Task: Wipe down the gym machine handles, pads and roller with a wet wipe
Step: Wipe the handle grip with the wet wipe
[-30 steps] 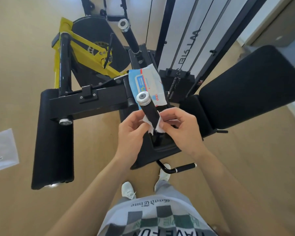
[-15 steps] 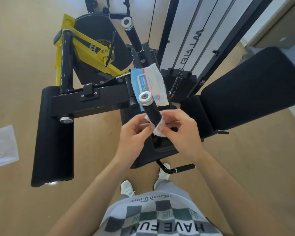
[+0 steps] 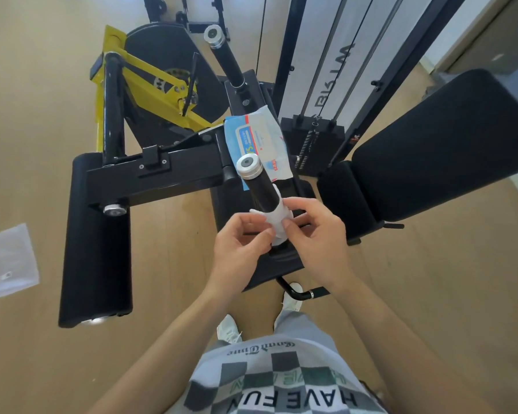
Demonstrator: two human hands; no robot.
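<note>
- Wipe (image 3: 277, 224): white and bunched, wrapped round the lower end of the near handle (image 3: 259, 191), just above its mount and between the two hands.
- Left hand (image 3: 240, 249): the thumb and curled fingers pinch the wipe's left edge against the grip.
- Right hand (image 3: 314, 237): the thumb and forefinger pinch the right edge. The other fingers are loosely curled behind them.
- Step, as judged: the near handle is being wiped, and most of the grip up to the metal cap is bare above the wipe.
- Pack (image 3: 257, 141): lies on the frame just behind the handle, close to the cap.
- Far handle (image 3: 225, 58), roller (image 3: 96, 234) and pad (image 3: 443, 144): all well apart from the hands. Whether they have been wiped cannot be told.
- Risk 1: opposing pulls from the two pinches could tear the thin wet sheet.
- Risk 2: the bunched wipe may slide without full contact, leaving strips of the grip uncleaned.
- Risk 3: a stroke towards the cap could nudge the pack off the frame onto the floor.
</note>
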